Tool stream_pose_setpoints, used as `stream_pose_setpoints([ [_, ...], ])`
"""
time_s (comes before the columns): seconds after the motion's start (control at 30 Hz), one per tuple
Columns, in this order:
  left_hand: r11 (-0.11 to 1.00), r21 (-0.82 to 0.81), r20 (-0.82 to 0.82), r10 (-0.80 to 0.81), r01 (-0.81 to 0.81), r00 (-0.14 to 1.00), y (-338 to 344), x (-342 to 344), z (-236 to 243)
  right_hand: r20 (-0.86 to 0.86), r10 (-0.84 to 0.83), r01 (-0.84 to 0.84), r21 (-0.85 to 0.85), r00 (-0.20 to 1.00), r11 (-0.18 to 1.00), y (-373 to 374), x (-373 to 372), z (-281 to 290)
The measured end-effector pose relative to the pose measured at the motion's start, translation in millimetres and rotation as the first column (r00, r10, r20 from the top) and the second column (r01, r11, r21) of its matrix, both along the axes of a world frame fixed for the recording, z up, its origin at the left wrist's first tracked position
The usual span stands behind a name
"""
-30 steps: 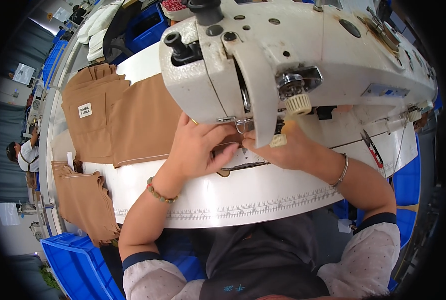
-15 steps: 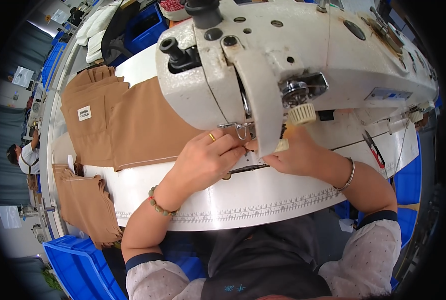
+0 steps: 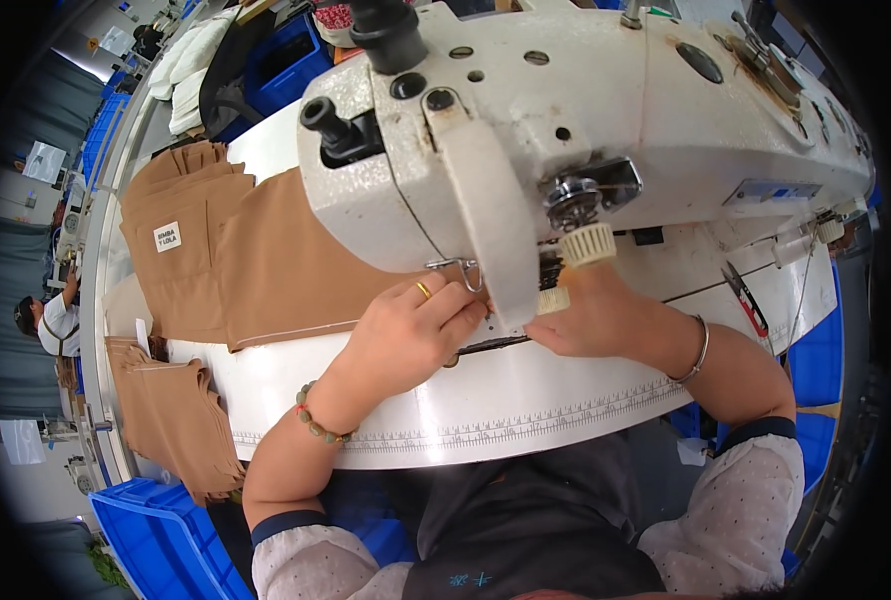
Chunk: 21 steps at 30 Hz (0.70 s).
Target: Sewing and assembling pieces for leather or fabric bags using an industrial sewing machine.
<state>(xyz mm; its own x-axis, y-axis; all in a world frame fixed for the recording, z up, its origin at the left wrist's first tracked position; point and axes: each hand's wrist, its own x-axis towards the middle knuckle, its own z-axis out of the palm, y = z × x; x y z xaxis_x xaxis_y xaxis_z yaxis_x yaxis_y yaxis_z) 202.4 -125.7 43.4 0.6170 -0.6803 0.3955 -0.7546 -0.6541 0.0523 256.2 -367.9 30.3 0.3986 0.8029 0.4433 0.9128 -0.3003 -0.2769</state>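
A brown fabric panel [image 3: 296, 265] with a pale stitched line along its near edge runs under the head of a white sewing machine [image 3: 496, 130]. My left hand [image 3: 406, 335], with a gold ring and a bead bracelet, has its fingers curled and pressed together on the panel's right end, beside the wire guard at the needle area. On the other side of the needle area is my right hand [image 3: 596, 315], with a silver bangle. The machine's cover and cream knob [image 3: 588, 244] hide most of its fingers, so what they touch cannot be seen.
Brown pieces with a white label [image 3: 168, 237] lie at the left, and another brown stack [image 3: 171, 420] hangs over the table edge. Red-and-black snips [image 3: 748, 300] rest at the right. A printed ruler [image 3: 486, 434] follows the front edge. Blue bins [image 3: 166, 530] stand around; a co-worker [image 3: 56, 320] is far left.
The view has shifted slightly, so the machine head appears farther left. A right fingertip that showed near my left fingers is now hidden behind the machine cover. My left hand stays by the needle area.
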Motion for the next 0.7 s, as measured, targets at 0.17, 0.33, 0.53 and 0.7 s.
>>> stream_pose_setpoints([
  [0.17,1.0,-0.014,-0.022,0.02,-0.02,1.0,-1,-1,6,0.063,0.029,-0.03,0.005,0.998,1.0,0,1,4],
  [0.33,0.997,0.032,-0.105,0.08,-0.077,0.991,-1,-9,12,0.032,0.056,-0.056,-0.005,0.998,0.998,1,3,1],
  [0.53,0.997,0.018,-0.06,0.079,-0.078,0.995,1,-1,7,-0.051,-0.005,0.009,0.086,0.999,0.996,7,7,-26],
  [0.7,0.991,0.019,-0.031,0.137,-0.136,0.99,5,9,-2,0.054,-0.132,0.127,0.088,0.99,0.988,11,18,-35],
])
